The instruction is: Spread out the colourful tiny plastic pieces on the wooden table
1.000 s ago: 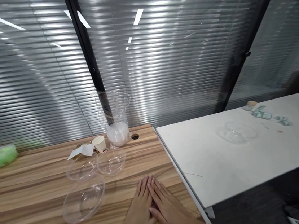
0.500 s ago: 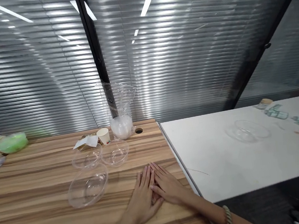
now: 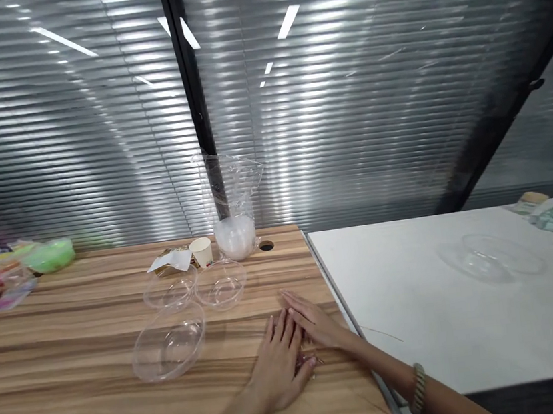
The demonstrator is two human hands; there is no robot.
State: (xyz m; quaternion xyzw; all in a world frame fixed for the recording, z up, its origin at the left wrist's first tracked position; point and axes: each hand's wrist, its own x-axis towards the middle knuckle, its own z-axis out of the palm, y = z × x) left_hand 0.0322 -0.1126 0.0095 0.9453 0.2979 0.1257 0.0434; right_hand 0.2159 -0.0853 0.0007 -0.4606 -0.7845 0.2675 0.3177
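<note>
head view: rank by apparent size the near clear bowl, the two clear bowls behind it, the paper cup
1. Near clear bowl, largest, though it sits closest to the camera.
2. Left rear bowl and right rear bowl: look alike, not ranked.
3. Paper cup, smallest.

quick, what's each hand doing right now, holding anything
Left hand: open, flat on the wooden table, holding nothing.
Right hand: open, flat on the table beside the left, holding nothing.
</note>
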